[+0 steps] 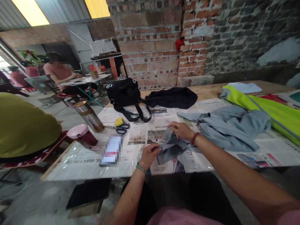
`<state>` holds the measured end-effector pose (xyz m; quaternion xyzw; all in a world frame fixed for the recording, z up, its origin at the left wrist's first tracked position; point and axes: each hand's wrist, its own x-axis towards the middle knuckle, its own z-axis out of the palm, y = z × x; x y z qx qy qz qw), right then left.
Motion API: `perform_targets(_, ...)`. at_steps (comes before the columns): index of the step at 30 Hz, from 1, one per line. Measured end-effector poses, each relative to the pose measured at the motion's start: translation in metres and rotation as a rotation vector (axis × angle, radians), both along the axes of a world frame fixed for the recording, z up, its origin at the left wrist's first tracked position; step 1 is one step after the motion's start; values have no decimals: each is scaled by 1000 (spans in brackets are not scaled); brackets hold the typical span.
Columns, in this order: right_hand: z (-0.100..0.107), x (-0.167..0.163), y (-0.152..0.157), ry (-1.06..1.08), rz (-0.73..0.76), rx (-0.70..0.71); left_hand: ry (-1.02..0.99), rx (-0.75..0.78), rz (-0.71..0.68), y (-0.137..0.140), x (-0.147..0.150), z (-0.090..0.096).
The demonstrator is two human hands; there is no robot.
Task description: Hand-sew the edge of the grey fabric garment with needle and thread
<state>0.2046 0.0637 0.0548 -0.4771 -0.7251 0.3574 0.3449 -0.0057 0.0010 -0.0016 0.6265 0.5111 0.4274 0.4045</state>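
On the table in front of me lies a small piece of grey cloth (172, 149) with a raised fold. My left hand (150, 156) is closed, pinching its left edge between thumb and fingers. Over the upper part of the cloth, my right hand (182, 130) has bent fingers drawn together on the fold; the fingertips are slightly blurred. A larger crumpled grey garment (229, 128) lies to the right, past my right wrist. Whether the small piece joins it is hidden by my right forearm.
Newspaper under clear plastic (91, 165) covers the table. To the left are a phone (112, 150), scissors (122, 127), a pink-lidded cup (83, 137) and a steel flask (90, 118). A black bag (124, 93), dark cloth (172, 97) and a yellow vest (278, 115) lie farther back. Other people sit left.
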Motion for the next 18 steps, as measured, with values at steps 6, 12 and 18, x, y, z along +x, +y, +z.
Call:
perform_targets(6, -19, -12, -13, -554, 273, 278, 37, 29, -12, -2, 1, 5)
perform_targets(12, -22, -12, -16, -583, 355, 263, 56, 26, -48, -3, 2, 8)
perform_targets(18, -29, -16, -21, -517, 370, 260, 96, 21, -91, -2, 0, 1)
